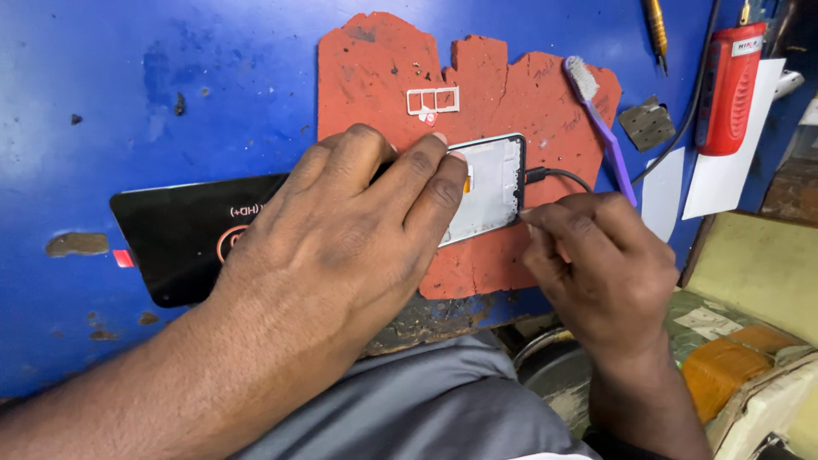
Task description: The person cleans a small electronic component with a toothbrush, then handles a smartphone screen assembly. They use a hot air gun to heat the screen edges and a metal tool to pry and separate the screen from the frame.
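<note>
The phone frame, an opened handset shell with a pale inner face, lies on the ragged red mat at the middle of the blue table. The left hand presses flat over most of it, fingers spread and released, pinning it down rather than gripping. The right hand is pinched at the frame's right end, where a thin black cable meets it; it seems to hold a small tool or the plug, but the fingertips hide which. The step in hand looks like work at the charging end of the shell, and the next move calls for a steady hold-down and a fine, light touch at that edge.

1 white SIM tray rests on the mat above the frame. A black glossy screen panel with pale printing lies under the left wrist. A purple toothbrush slants to the right, near a red cylindrical tool with a small label, and white paper slips.
</note>
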Motion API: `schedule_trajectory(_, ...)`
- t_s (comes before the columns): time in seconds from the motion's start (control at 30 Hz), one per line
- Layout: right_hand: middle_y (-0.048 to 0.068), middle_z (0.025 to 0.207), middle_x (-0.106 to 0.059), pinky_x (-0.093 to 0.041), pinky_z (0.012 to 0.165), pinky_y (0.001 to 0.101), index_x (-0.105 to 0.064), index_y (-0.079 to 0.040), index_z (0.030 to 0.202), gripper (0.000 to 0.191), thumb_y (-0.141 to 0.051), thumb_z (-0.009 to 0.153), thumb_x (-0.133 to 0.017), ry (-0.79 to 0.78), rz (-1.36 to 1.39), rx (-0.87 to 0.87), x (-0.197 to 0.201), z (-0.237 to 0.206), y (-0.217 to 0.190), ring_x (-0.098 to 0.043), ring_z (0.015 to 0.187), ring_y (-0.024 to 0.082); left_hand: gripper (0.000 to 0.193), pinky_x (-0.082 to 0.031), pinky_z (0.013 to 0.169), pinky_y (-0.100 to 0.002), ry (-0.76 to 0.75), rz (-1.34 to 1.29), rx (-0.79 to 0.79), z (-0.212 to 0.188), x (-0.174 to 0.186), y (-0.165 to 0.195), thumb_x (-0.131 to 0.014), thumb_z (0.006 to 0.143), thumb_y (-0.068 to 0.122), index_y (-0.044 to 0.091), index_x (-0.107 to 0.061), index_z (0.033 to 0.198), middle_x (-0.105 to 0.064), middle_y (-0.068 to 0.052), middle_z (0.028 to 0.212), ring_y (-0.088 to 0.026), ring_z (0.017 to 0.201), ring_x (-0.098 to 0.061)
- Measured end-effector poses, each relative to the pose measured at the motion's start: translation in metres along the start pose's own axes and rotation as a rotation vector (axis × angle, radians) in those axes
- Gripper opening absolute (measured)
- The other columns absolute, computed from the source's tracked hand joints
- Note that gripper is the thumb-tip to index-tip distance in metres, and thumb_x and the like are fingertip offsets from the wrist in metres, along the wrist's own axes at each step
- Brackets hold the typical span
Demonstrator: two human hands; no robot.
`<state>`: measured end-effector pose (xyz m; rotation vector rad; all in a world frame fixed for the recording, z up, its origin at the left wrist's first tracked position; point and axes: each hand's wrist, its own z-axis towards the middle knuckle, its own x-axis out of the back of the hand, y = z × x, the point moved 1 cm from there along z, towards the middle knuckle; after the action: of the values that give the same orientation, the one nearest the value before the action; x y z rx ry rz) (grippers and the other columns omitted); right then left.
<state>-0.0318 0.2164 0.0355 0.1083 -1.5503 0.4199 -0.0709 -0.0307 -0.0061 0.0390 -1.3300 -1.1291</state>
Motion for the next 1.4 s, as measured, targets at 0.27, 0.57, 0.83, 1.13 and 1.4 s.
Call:
schedule_trajectory(0.27,0.012,0.086,-0.064,-0.054,0.063,0.0377,-0.073,0.002,0.096,0.022,0.003,0.076,-0.081,-0.021,-0.226,0.116,0.004,0.007,-0.028,-0.066,0.073,0.028,0.05,-0.049,0.097,-0.04,-0.026,-0.053,0.017,0.001,-0.001,0.001,-0.064,0.081,0.005,-0.008,-0.061,0.13,-0.062,-0.019,0.131,-0.027,0.103,-0.055)
schedule_trajectory(0.57,0.007,0.098,-0.071,-0.057,0.073,0.0262,-0.07,-0.003,0.105,0.013,0.002,0.094,-0.073,0.106,0.482,-0.226,-0.003,-0.014,0.008,-0.071,0.083,0.019,0.059,-0.048,0.1,-0.041,-0.046,-0.097,-0.031,0.003,0.009,-0.001,-0.07,0.075,0.008,-0.007,-0.059,0.132,-0.061,-0.017,0.132,-0.03,0.109,-0.055)
schedule_trajectory(0.83,0.008,0.095,-0.075,-0.057,0.079,0.0335,-0.075,-0.01,0.096,0.022,-0.012,0.076,-0.084,0.075,0.326,0.182,0.002,-0.027,0.039,-0.072,0.09,0.022,0.072,-0.046,0.094,-0.044,-0.163,-0.057,-0.088,0.012,0.016,-0.002,-0.08,0.068,0.017,-0.006,-0.057,0.132,-0.061,-0.016,0.13,-0.032,0.108,-0.055)
schedule_trajectory(1.13,0.013,0.11,-0.074,-0.057,0.089,0.0353,-0.075,-0.004,0.12,0.024,0.002,0.098,-0.081,0.267,-0.081,-0.015,0.017,0.017,0.06,-0.071,0.101,0.026,0.08,-0.045,0.102,-0.042,-0.165,-0.116,-0.023,0.011,0.018,0.002,-0.08,0.07,0.028,0.0,-0.056,0.14,-0.061,-0.009,0.136,-0.028,0.117,-0.055)
schedule_trajectory(1.4,0.01,0.103,-0.073,-0.057,0.075,0.0291,-0.069,-0.003,0.107,0.021,-0.001,0.09,-0.081,0.086,0.241,-0.068,0.034,-0.022,0.045,-0.073,0.087,0.018,0.079,-0.048,0.101,-0.043,-0.206,-0.068,-0.032,0.01,0.016,-0.001,-0.081,0.07,0.023,0.0,-0.055,0.141,-0.062,-0.008,0.133,-0.028,0.115,-0.055)
